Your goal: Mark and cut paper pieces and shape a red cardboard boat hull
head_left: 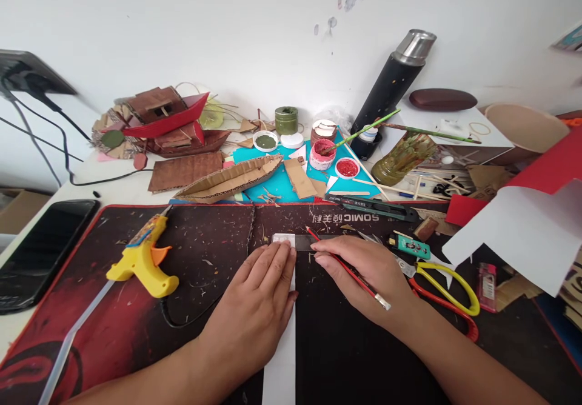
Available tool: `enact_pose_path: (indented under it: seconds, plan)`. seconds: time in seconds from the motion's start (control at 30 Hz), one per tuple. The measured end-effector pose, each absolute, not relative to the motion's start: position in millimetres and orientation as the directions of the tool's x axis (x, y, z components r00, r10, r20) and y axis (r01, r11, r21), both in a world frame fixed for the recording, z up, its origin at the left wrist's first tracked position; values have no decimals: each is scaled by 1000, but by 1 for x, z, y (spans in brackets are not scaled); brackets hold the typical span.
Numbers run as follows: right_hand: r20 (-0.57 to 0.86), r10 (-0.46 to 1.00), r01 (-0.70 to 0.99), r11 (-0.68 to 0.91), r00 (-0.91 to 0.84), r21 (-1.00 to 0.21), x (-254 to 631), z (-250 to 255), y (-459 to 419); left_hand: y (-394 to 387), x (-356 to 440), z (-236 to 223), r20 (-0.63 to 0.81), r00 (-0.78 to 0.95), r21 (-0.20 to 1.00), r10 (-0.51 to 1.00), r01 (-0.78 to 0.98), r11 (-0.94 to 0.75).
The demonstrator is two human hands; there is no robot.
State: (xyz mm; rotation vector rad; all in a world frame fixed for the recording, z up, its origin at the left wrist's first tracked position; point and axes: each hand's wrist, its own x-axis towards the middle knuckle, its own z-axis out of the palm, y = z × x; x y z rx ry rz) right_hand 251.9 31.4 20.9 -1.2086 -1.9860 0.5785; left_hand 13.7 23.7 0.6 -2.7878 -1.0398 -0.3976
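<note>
My left hand (264, 296) lies flat, fingers stretched forward and together, on a long white paper strip (279, 381). Its fingertips press on a clear ruler (304, 243) laid across the strip's far end. Beside it, my right hand (364, 271) is closed around a red pencil (352, 273). The pencil's tip points up and left, just past the ruler's far edge, and its eraser end sticks out toward me. The thumb and fingertips of this hand are close to the ruler's right part; whether they touch it I cannot tell.
On the left lie a yellow glue gun (145, 259) and a phone (43, 253). Scissors (448, 290) and a cutter (377, 207) are right. Behind stand a cardboard boat hull (231, 179), a red boat model (168, 117), open paint jars (322, 154) and a black thermos (386, 90).
</note>
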Motion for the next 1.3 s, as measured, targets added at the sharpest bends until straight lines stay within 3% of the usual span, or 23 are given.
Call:
enact_pose_path:
  seconds: [1.07, 1.3]
  plan:
    - [339, 881, 567, 473, -331, -674, 251, 22, 32, 24, 12, -1, 289, 728, -36, 621, 657, -753]
    - [318, 920, 523, 393, -231, -757, 248, 23, 32, 23, 13, 0, 270, 730, -48, 628, 661, -749]
